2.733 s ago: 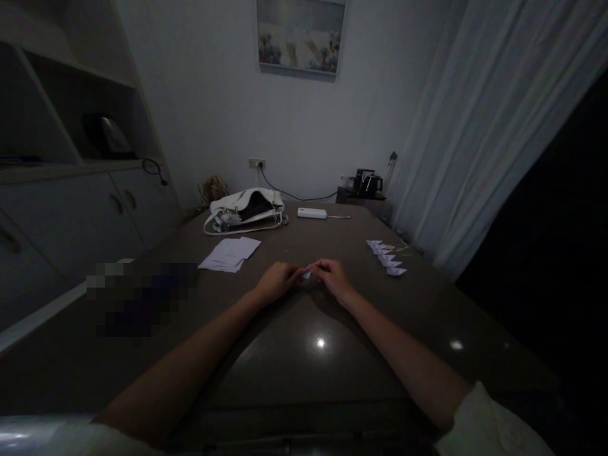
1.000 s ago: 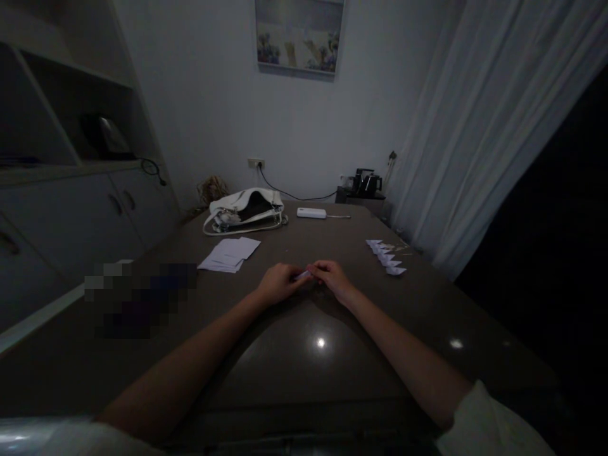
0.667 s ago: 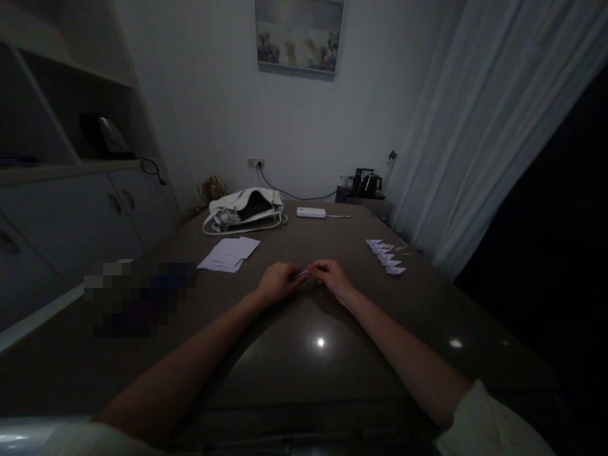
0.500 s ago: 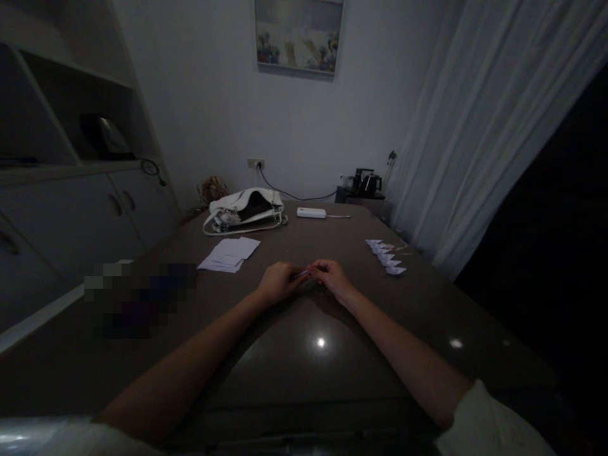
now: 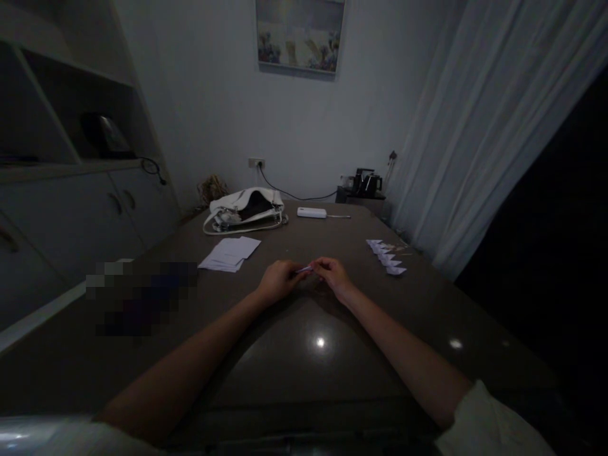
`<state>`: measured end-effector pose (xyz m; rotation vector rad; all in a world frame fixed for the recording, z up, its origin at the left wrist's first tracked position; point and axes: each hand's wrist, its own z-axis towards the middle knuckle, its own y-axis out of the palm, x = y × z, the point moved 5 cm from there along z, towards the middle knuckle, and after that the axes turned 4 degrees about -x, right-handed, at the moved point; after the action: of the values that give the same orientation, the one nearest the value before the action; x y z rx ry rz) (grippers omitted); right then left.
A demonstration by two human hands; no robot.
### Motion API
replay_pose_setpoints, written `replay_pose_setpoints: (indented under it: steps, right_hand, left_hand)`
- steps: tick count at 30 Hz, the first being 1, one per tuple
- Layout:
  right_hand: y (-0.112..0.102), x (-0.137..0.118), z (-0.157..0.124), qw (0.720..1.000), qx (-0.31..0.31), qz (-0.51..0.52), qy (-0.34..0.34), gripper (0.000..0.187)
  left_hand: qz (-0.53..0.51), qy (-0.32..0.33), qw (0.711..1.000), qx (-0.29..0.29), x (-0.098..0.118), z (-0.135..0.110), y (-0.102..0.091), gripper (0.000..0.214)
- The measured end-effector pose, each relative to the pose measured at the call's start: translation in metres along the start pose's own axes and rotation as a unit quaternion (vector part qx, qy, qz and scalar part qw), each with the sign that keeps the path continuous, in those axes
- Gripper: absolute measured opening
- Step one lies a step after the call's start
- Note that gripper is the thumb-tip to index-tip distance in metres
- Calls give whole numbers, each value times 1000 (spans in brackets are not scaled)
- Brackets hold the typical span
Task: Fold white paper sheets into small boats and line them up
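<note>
Both hands meet over the middle of the brown table (image 5: 285, 354). Between them is a small folded piece of paper (image 5: 304, 269), pale and mostly covered by fingers. My left hand (image 5: 279, 280) pinches its left end, and my right hand (image 5: 331, 273) grips the right end with the fingertips. A loose stack of white paper sheets (image 5: 228, 254) lies beyond my left hand. To the right, several folded white paper pieces (image 5: 386, 256) stand in a slanting row.
At the back of the table sit a white handbag (image 5: 247, 209) and a white oblong device (image 5: 311, 213) with a short strap or cable. A blurred-out dark patch (image 5: 147, 297) covers the left side. Beyond the far right corner stands a black coffee maker (image 5: 368, 182).
The fingers of my right hand have shifted slightly, and a little more of the folded paper shows between the hands. Everything else on the table stays put.
</note>
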<state>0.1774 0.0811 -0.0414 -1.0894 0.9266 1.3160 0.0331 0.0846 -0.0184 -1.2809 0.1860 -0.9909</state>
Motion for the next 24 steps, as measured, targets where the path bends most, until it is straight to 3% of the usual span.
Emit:
replay_pose_setpoints:
  steps: [8, 18, 24]
  right_hand:
    - [3, -5, -3, 1000, 7, -7, -13, 32]
    - [-1, -4, -2, 999, 11, -18, -24, 25]
    - [4, -5, -3, 999, -11, -37, -20, 31]
  left_hand:
    - [-8, -12, 1000, 21, 0, 1, -3, 52]
    - [8, -26, 1000, -13, -2, 0, 0, 45]
    - [32, -57, 998, 17, -4, -1, -6, 39]
